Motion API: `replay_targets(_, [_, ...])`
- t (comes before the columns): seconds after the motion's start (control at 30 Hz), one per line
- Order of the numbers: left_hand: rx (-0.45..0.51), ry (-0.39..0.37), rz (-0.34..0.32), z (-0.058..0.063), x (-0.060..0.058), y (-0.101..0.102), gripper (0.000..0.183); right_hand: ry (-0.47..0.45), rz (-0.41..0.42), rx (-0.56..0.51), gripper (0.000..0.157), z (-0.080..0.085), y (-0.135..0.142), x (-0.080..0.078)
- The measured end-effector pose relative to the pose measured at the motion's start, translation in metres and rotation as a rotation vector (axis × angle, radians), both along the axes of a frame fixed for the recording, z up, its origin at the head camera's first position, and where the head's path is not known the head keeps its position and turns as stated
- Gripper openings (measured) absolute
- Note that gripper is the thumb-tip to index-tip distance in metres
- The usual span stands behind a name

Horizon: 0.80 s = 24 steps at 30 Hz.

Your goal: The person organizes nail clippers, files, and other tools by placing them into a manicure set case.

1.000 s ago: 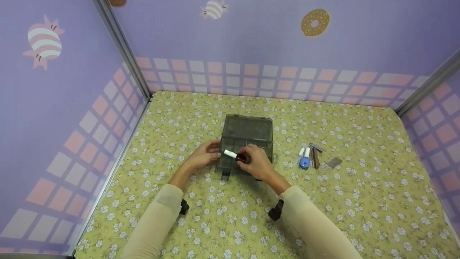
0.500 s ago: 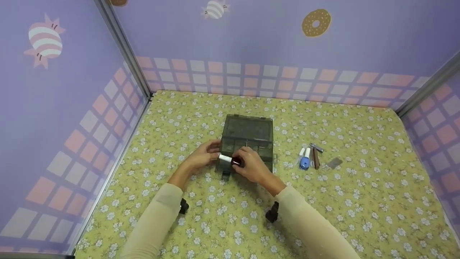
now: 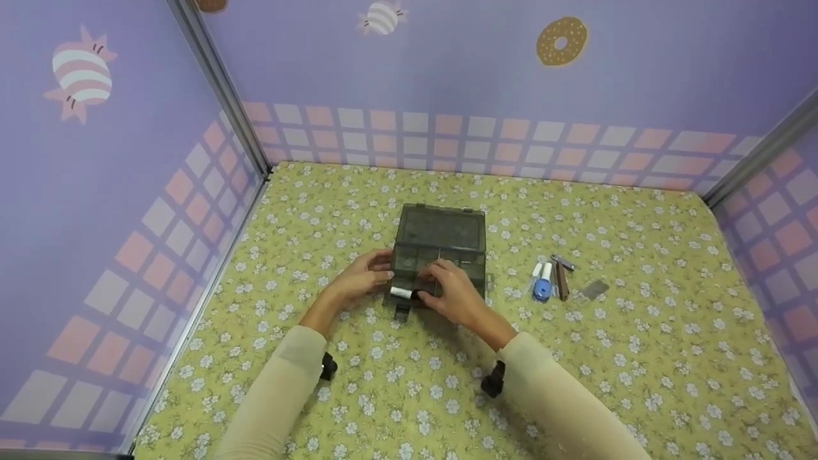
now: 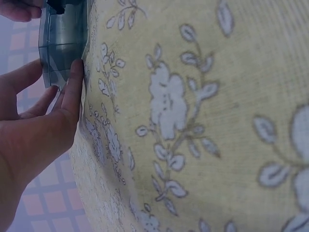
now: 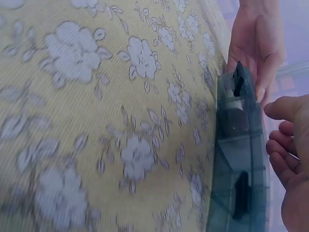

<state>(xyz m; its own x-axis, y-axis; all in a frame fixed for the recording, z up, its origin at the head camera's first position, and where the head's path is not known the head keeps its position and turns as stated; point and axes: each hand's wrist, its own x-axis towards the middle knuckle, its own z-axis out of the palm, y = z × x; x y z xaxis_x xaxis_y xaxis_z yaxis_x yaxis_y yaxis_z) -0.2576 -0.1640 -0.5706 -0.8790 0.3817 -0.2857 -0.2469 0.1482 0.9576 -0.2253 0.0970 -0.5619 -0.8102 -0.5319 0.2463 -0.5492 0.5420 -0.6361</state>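
Organizer box, smoky translucent, divided, is the landmark; its lid lies folded back on the far side. Dark nail polish bottle with white cap lies on its side in the box's front-left part, cap toward the box's left end; both wrist views show it as a pale shape through the box wall. Right hand is above the box, thumb and fingertips by the dark end of the bottle in the head view; right wrist view shows fingers loosely bent, thumb parted from them, nothing between, so no hold on the bottle. Left hand is at the box's left end, fingers fairly straight, tips resting on the wall, thumb at the rim; touches the box, looks like light steadying, how hard it presses can't tell. Right of the box, well apart from it: blue nail polish bottle, small white-capped item beside it, brown stick-like piece, nail clipper, and farthest right a gray flat piece; the small ones are too blurred to name better. Step in hand, my read: laying the dark bottle flat in the box, near done. Next move calls for lifting the right hand clear without rolling the bottle, left hand bracing the box; items right of the box are not yet in it.
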Motion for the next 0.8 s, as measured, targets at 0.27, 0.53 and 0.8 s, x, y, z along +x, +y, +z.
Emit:
replay_targets(0.27, [0.008,-0.015,0.011,-0.001,-0.001,0.002,0.063,0.048,-0.067,-0.071,0.030,0.011,0.053,0.001])
replay_targets(0.53, [0.004,-0.016,0.022,-0.001,-0.001,0.000,0.063,0.048,-0.229,-0.075,0.031,0.013,0.125,0.002])
replay_targets(0.8, [-0.011,-0.008,0.027,0.000,-0.001,0.003,0.063,-0.003,-0.359,-0.071,0.034,0.000,0.177,0.006])
